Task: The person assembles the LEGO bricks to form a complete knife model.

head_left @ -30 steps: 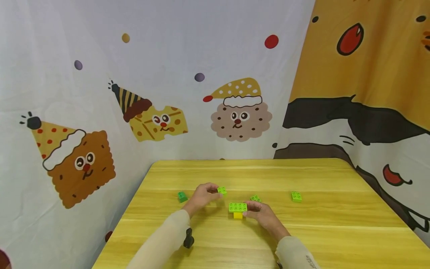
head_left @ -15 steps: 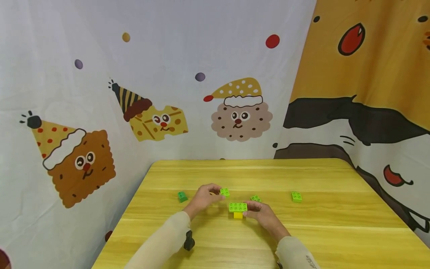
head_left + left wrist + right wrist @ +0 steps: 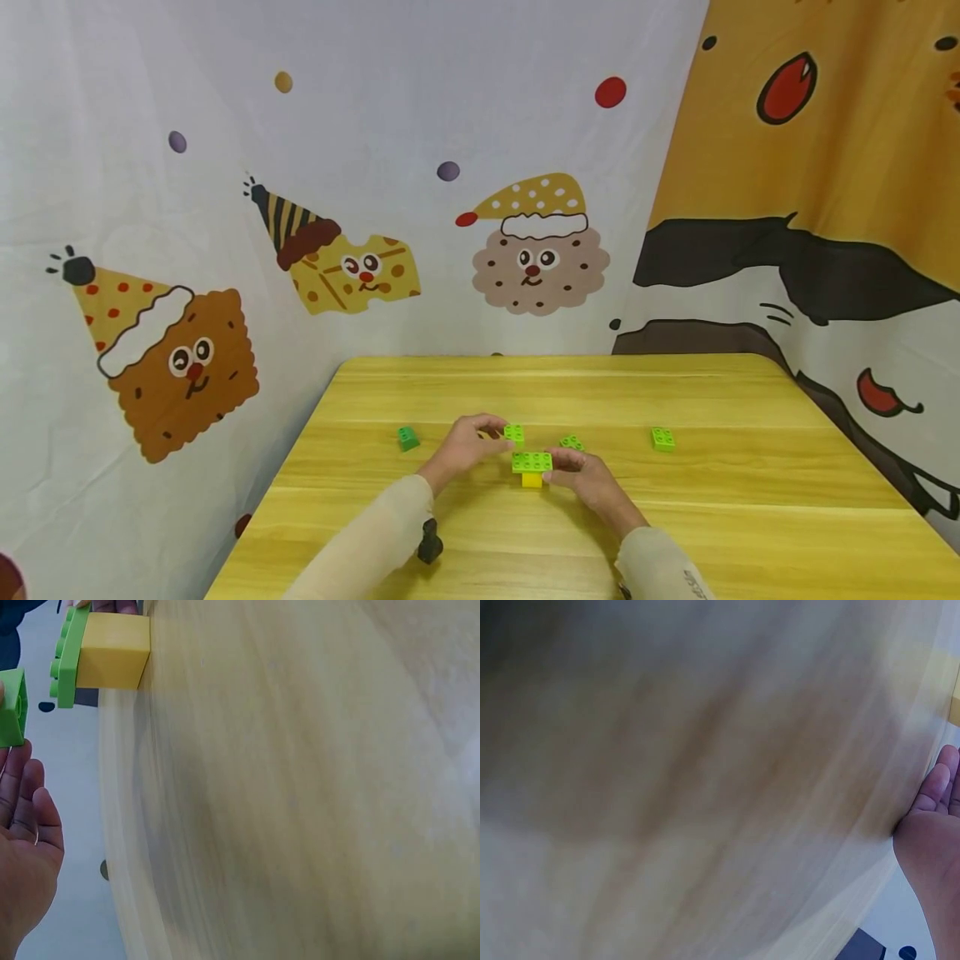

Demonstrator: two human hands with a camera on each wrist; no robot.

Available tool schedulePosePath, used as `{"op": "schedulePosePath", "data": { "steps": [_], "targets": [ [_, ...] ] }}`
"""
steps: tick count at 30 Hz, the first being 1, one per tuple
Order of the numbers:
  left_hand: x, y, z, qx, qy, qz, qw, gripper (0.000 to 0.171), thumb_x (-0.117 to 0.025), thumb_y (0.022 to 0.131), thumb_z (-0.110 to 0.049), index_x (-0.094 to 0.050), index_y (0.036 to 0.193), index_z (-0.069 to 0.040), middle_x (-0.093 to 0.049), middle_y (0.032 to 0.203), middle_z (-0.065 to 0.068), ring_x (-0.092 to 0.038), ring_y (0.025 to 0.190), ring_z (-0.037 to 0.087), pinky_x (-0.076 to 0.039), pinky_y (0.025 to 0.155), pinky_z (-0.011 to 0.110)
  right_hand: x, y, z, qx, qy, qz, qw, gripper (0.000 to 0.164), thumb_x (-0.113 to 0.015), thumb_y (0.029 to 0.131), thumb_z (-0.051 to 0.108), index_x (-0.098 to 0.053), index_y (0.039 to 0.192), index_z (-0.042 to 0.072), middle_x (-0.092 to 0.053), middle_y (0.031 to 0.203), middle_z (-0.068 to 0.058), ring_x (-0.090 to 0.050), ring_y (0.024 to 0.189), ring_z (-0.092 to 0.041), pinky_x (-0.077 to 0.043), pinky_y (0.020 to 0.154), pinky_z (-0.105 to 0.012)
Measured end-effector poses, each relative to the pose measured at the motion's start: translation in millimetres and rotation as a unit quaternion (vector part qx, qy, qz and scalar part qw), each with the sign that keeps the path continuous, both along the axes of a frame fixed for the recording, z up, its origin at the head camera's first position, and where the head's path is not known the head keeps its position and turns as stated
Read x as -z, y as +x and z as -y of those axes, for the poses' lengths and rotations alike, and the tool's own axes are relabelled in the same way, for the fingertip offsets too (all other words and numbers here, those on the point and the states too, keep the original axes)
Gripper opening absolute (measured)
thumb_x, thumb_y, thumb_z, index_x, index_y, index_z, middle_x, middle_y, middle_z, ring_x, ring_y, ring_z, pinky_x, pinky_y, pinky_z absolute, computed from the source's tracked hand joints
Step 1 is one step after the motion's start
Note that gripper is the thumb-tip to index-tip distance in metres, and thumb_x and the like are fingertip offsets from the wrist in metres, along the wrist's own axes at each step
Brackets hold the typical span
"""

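Note:
Between the fingers of my left hand (image 3: 468, 446) is a small light green building brick (image 3: 513, 433), raised just behind and left of a two-part stack. That stack is a long light green brick (image 3: 532, 461) with studs on top, sitting over a yellow brick (image 3: 532, 480). My right hand (image 3: 592, 485) grips the stack from its right side. In the left wrist view the held green brick (image 3: 12, 709) is apart from the stack, its hollow underside facing the yellow brick's (image 3: 114, 651) side. The right wrist view catches only the right hand (image 3: 937, 825) and a sliver of yellow.
A dark green brick (image 3: 407, 438) lies on the wooden table (image 3: 480, 533) to the left. Behind the right hand is another light green brick (image 3: 572, 443), and one more light green brick (image 3: 662, 439) lies farther right. A printed cloth (image 3: 420, 100) hangs behind the table.
My left hand has carried the small green brick to the right and slightly nearer, closer to the stack. The right hand and the stack have stayed in place.

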State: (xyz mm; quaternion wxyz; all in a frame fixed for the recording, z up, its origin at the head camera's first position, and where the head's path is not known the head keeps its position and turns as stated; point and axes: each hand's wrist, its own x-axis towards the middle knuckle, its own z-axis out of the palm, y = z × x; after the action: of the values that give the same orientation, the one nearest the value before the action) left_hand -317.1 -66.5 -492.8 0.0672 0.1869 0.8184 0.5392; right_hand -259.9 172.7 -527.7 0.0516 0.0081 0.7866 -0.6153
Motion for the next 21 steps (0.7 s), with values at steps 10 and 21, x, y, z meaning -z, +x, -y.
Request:
{"op": "schedulePosePath", "data": {
  "steps": [10, 21],
  "targets": [
    [7.0, 0.0, -8.0, 0.013, -0.005, -0.010, 0.9999, 0.030, -0.080, 0.085, -0.034, -0.073, 0.110, -0.018, -0.065, 0.103, -0.006, -0.058, 0.097, 0.021, -0.050, 0.075, 0.035, 0.9, -1.4, -0.3, 0.004, 0.005, 0.001, 1.000, 0.042, -0.081, 0.084, 0.018, -0.069, 0.122, 0.005, -0.068, 0.112, -0.006, -0.061, 0.103, -0.022, -0.049, 0.092, -0.044],
    [9.2, 3.9, -16.3, 0.027, -0.008, -0.019, 0.9994, 0.030, -0.081, 0.084, -0.033, -0.074, 0.109, -0.018, -0.066, 0.102, -0.004, -0.056, 0.097, 0.022, -0.048, 0.076, 0.035, -2.2, 1.4, 0.9, 0.002, 0.007, 0.002, 1.000, 0.045, -0.080, 0.085, 0.019, -0.068, 0.125, 0.005, -0.067, 0.114, -0.006, -0.060, 0.107, -0.024, -0.047, 0.094, -0.047]
  ]
}}
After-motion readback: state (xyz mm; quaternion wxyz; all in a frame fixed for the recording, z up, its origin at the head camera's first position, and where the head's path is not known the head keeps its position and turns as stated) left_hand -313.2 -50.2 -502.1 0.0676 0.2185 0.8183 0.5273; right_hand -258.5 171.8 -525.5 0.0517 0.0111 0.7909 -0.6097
